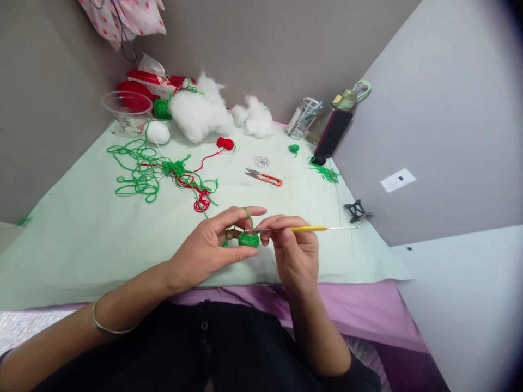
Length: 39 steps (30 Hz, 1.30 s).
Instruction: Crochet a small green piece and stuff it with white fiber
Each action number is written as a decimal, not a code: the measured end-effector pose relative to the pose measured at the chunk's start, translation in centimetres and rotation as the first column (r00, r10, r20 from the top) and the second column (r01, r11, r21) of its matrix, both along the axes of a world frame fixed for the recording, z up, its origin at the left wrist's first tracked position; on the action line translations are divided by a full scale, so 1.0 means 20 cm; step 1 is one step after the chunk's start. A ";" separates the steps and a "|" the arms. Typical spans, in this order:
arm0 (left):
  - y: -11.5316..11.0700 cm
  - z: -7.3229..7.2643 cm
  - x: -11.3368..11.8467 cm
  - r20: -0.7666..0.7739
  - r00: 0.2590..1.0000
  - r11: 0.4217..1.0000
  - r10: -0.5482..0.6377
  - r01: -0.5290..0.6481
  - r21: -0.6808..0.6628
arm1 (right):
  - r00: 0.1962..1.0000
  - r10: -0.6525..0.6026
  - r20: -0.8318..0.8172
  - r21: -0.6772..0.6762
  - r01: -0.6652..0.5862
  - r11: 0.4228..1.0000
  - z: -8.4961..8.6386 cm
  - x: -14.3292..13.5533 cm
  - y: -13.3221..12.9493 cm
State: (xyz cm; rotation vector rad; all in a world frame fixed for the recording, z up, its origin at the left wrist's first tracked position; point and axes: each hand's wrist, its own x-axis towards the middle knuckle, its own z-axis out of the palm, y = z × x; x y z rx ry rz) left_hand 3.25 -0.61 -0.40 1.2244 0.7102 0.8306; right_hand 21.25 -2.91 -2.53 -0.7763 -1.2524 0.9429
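Note:
Between the thumb and fingers of my left hand (208,242) is a small round green crocheted piece (249,239). Green yarn loops up over the raised index finger of that hand. My right hand (295,253) pinches a crochet hook (310,228) with a yellow handle, held nearly level. The hook's thin left end meets the top of the green piece; its other metal end points right. Both hands are close together above the table's front part.
Tangled green yarn (137,171) and red yarn (201,201) lie at the left. Scissors (265,177) rest mid-table. White stuffing (200,111), a plastic tub (127,111), a clear cup (303,118) and a dark phone (334,133) stand or lie farther back. A black stand (357,210) is at the right.

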 end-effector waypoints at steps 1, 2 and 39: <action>0.00 0.00 0.00 -0.020 1.000 1.000 -0.003 0.003 0.013 | 1.000 0.003 -0.006 -0.013 -0.003 1.000 0.00 0.00 0.00; 0.00 0.01 0.00 -0.032 0.999 1.000 -0.003 0.004 0.025 | 1.000 0.004 -0.004 -0.021 -0.004 1.000 0.00 0.00 0.01; -0.06 -0.02 0.06 0.332 0.937 0.901 0.111 0.046 -0.432 | 0.615 -0.643 0.455 0.729 0.157 0.666 -0.05 -0.03 -0.06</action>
